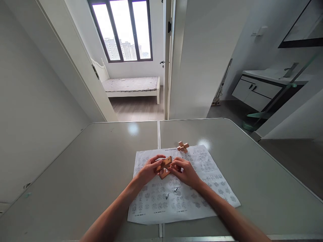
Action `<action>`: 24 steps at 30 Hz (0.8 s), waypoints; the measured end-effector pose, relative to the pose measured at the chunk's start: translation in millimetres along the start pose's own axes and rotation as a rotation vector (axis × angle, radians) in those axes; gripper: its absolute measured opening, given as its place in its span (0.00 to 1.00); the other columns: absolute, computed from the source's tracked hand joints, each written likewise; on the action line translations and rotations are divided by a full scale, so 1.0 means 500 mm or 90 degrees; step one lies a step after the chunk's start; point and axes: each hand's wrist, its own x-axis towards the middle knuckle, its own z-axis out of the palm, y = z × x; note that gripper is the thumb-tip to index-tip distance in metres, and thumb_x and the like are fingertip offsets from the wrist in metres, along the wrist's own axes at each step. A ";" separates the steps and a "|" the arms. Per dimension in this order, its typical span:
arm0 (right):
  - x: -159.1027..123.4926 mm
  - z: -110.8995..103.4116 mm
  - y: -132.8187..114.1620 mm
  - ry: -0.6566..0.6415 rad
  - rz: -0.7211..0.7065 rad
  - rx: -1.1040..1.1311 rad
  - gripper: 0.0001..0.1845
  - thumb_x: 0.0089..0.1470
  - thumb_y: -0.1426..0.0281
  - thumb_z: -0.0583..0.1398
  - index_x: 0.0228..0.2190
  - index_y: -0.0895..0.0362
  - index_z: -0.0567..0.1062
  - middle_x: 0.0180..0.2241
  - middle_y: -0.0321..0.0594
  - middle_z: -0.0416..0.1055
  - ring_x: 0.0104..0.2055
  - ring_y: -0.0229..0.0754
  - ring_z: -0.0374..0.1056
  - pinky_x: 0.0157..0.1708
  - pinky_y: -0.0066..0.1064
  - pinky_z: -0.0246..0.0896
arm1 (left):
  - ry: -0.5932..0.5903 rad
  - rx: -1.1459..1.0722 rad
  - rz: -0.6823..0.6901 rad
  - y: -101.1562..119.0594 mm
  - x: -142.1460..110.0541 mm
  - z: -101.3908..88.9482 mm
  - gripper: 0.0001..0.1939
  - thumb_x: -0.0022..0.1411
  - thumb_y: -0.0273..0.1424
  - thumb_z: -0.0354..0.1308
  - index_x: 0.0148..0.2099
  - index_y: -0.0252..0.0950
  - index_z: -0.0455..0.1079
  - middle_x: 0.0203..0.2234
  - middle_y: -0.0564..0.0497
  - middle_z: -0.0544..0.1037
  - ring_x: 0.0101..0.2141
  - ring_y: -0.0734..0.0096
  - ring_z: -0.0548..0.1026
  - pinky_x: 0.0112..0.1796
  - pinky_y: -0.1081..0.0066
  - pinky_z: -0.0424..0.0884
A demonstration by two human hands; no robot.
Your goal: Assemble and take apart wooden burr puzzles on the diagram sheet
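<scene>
Over the printed sheet, my left hand [150, 168] is closed around a brown wooden puzzle piece [166, 162], a block with a small dark mark near its upper end. My right hand [185, 172] reaches in from the other side, fingers bent and pinched at the right edge of the wooden pieces. Just below the block, a second wooden piece [164, 174] shows between the hands; whether the two are joined I cannot tell. An assembled cross-shaped wooden puzzle [183, 147] rests at the sheet's far edge, beyond my right hand.
The large white paper sheet [151, 215], covered with small diagrams, lies on a grey table [88, 188] with a seam down its middle. Past the table are a doorway, a bed [133, 84] under a window, and a washbasin cabinet [257, 89] at the right.
</scene>
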 end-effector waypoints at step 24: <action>0.002 0.001 -0.014 -0.017 -0.008 -0.002 0.18 0.68 0.55 0.61 0.32 0.54 0.79 0.30 0.38 0.70 0.25 0.38 0.61 0.27 0.31 0.60 | 0.070 -0.010 0.051 -0.018 0.008 -0.018 0.24 0.56 0.41 0.75 0.52 0.35 0.79 0.33 0.48 0.79 0.20 0.83 0.61 0.24 0.75 0.59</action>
